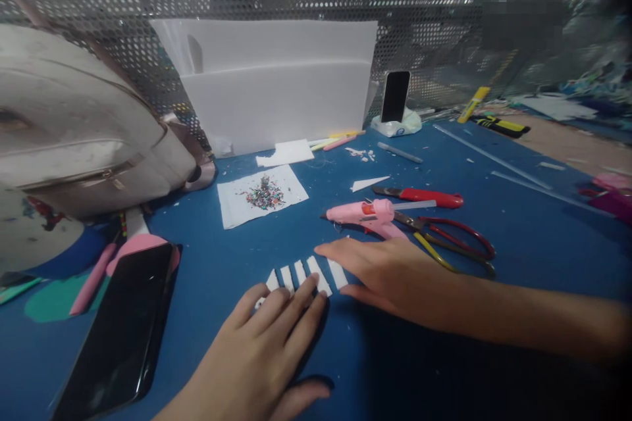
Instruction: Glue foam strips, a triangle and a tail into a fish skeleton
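Several white foam strips (pixel 318 275) lie side by side on the blue table, slanting slightly. My left hand (pixel 269 339) rests over their near ends with its fingers spread, fingertips touching them. At the right end of the row, my right hand (pixel 390 270) has its thumb and fingers apart around the last white strip (pixel 338 273); whether it presses on that strip I cannot tell. Just beyond the right hand lies a pink glue gun (pixel 363 212) with a clear glue stick in its back. Scissors (pixel 444 240) with red and yellow handles lie beside it.
A black phone (pixel 123 329) and a pale backpack (pixel 83 125) are at the left. Paper with colourful bits (pixel 234 207) lies further back, before upright white boards (pixel 281 99). A red-handled cutter (pixel 429 197), a propped phone (pixel 395 97) and a yellow-black utility knife (pixel 501 125) are to the right.
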`<state>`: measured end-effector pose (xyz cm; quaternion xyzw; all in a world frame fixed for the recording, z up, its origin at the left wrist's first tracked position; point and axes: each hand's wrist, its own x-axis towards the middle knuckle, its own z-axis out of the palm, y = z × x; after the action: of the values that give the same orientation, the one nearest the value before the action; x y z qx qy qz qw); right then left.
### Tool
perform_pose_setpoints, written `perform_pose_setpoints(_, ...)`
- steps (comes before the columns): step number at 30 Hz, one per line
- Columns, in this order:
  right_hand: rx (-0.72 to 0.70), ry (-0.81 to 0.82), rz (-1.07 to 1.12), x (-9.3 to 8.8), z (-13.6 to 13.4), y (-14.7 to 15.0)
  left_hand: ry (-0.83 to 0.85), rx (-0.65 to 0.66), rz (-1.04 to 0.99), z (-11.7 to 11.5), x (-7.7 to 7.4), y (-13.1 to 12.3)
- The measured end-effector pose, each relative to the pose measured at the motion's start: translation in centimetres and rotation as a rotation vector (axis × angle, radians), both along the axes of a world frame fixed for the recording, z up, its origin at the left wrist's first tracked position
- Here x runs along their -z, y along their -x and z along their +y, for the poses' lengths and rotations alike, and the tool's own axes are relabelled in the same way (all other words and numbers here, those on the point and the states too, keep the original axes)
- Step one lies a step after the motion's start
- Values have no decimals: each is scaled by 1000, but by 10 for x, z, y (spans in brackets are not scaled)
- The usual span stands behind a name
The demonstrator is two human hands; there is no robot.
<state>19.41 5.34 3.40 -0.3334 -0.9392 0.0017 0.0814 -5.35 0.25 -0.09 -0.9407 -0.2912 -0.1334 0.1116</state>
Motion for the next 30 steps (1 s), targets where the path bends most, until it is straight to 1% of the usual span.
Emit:
perform_pose_setpoints(4, -10, 53, 19, -3, 2, 2, -6, -8, 6, 1, 0, 0)
perform_pose_setpoints(9, -42, 145, 49, 0, 5, 1, 9, -21, 54, 2, -1, -1)
perform_pose_setpoints(12, -67, 207, 84, 0, 7, 4, 0, -24, 49, 2, 0, -1)
perform_pose_setpoints(19, -71, 332, 71, -6, 11, 10, 5, 14, 62, 2, 1, 1)
perform_pose_setpoints(22, -62, 305, 70, -5, 12, 10, 12, 17, 32, 2, 1, 1)
perform_pose_setpoints(25, -49, 258, 56, -2, 11, 11, 7, 19, 43, 2, 1, 2)
perform_pose_setpoints(28, -25, 240, 48, -1, 10, 12, -12, 31, 51, 3, 0, 1)
perform_pose_setpoints(30, -34, 228, 56, -1, 9, 11, -14, 30, 43, 3, -1, 0)
